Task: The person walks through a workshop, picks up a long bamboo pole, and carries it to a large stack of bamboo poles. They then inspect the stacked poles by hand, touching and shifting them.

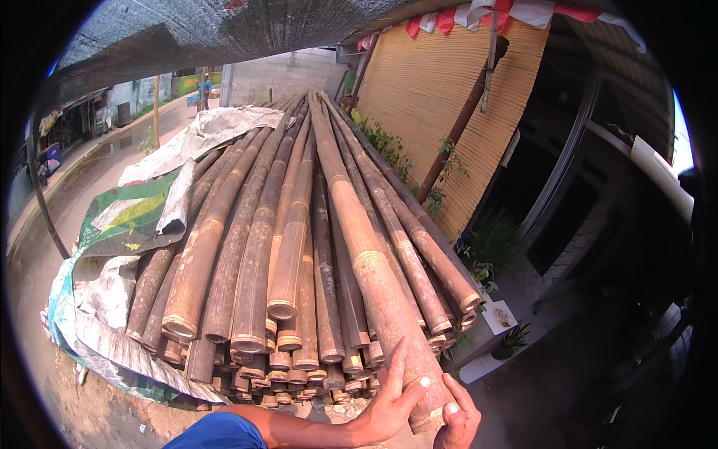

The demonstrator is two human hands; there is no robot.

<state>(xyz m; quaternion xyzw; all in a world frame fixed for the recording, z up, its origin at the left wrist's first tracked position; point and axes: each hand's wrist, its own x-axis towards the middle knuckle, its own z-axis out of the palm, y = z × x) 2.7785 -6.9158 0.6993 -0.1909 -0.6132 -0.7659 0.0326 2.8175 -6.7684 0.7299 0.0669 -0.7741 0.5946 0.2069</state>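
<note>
A long brown bamboo pole (372, 271) lies on top of a big stack of poles, its near end raised toward me. My left hand (385, 410) presses against the left side of that end, thumb across the top and fingers stretched along it. On the opposite side, my right hand (459, 416) grips the pole with bent fingers, thumb near the cut edge. Beneath and beside it, several more bamboo poles (249, 284) fan out, their round cut ends facing me. The undersides of both hands are hidden.
White and green tarpaulin sheets (138, 213) drape along the stack's left edge. A woven bamboo screen (426, 97) hangs at the right, with green plants (385, 146) below. Dark netting (217, 37) spans overhead. Far left, a person in blue (206, 91) stands on the road.
</note>
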